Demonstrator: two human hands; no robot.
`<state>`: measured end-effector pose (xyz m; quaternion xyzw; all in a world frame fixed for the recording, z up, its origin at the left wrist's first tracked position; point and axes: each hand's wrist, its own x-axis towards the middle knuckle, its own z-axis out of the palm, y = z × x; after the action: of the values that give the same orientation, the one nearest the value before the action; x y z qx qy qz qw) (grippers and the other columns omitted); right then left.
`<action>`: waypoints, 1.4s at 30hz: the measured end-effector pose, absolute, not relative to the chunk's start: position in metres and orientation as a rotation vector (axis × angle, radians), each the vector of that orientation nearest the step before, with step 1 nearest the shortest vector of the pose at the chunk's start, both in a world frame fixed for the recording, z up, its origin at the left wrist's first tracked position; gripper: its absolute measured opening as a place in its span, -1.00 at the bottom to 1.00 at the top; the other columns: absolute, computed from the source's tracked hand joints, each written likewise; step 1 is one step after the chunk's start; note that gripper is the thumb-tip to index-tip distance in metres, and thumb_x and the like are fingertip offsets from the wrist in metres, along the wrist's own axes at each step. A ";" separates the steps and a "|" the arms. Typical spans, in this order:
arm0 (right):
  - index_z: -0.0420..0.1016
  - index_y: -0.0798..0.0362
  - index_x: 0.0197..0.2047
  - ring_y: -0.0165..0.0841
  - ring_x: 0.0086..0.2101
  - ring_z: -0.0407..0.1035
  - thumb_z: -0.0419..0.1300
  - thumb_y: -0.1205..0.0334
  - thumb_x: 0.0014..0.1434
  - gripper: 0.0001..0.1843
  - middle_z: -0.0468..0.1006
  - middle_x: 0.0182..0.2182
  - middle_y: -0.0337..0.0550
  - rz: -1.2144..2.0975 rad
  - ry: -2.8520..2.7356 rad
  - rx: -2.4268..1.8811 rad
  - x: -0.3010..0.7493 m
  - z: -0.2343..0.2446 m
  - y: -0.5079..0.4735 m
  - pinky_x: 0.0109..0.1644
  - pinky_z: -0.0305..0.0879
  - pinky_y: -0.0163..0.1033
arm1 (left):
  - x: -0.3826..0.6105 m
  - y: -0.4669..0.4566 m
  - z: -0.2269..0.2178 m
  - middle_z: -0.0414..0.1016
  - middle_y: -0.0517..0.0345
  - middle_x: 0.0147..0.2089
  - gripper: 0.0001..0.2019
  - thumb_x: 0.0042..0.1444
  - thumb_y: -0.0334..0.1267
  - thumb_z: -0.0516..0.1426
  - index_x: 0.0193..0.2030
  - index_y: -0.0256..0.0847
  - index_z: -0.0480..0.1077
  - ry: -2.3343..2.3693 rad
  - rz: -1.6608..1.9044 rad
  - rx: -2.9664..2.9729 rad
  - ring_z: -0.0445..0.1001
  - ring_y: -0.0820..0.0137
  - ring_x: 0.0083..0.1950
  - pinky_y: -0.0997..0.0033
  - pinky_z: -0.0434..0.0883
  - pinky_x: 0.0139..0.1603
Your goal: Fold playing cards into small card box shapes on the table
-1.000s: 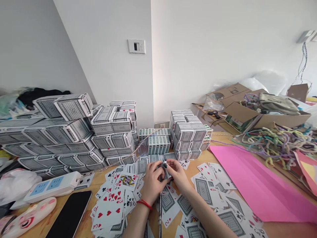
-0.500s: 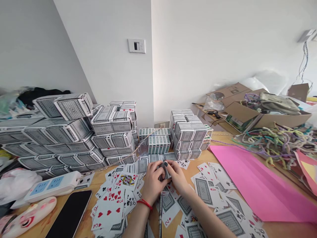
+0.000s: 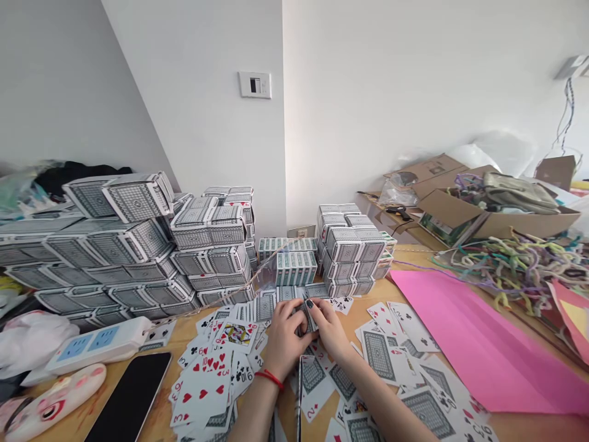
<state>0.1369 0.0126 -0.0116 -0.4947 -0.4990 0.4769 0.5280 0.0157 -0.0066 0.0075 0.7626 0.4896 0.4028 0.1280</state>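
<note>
My left hand (image 3: 281,341) and my right hand (image 3: 329,328) meet over the middle of the wooden table (image 3: 175,341). Both are closed on a small packet of playing cards (image 3: 305,317) held between the fingertips. A red string circles my left wrist. Loose playing cards (image 3: 207,380) lie scattered all around the hands, some face up and some face down. Just beyond the hands stand stacks of boxed card decks (image 3: 350,252).
A large wall of card boxes (image 3: 124,245) fills the left. A white power strip (image 3: 99,345), a black phone (image 3: 131,402) and a pink mask (image 3: 50,402) lie front left. Pink paper (image 3: 464,337), coloured cords (image 3: 515,264) and a cardboard box (image 3: 488,215) sit right.
My hands stay together on the cards; the right fingers have curled slightly over the packet. Nothing else has moved.
</note>
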 end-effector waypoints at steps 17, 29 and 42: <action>0.41 0.08 -0.32 -0.29 -0.23 0.29 0.07 -0.08 0.00 -0.61 0.45 -0.33 -0.16 1.120 -1.206 -1.247 0.137 -0.006 0.013 -0.16 0.16 -0.28 | 0.016 -0.009 0.010 0.28 0.12 -0.03 -0.84 -0.15 -0.39 0.17 -0.55 -0.18 0.21 1.402 1.120 2.208 0.18 0.23 0.02 0.17 0.25 -0.03; 0.39 0.08 -0.32 -0.29 -0.26 0.30 0.08 -0.08 0.00 -0.62 0.44 -0.35 -0.16 1.160 -1.207 -1.209 0.137 -0.006 0.012 -0.18 0.18 -0.27 | 0.016 -0.008 0.009 0.30 0.11 -0.01 -0.86 -0.18 -0.41 0.16 -0.55 -0.18 0.24 1.398 1.146 2.189 0.20 0.23 0.02 0.14 0.25 -0.02; 0.24 0.01 -0.25 -0.39 -0.44 0.32 0.10 -0.05 0.00 -0.65 0.40 -0.47 -0.28 1.502 -1.123 -1.002 0.138 0.008 0.005 -0.40 0.22 -0.31 | 0.017 -0.007 0.006 0.31 0.13 -0.01 -0.83 -0.18 -0.46 0.15 -0.56 -0.18 0.21 1.379 1.206 2.195 0.22 0.26 0.03 0.17 0.25 0.01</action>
<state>0.1384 0.0049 0.0075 -0.4119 -0.4617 0.6172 0.4860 0.0172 -0.0074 0.0062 0.7602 0.4774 0.4175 0.1409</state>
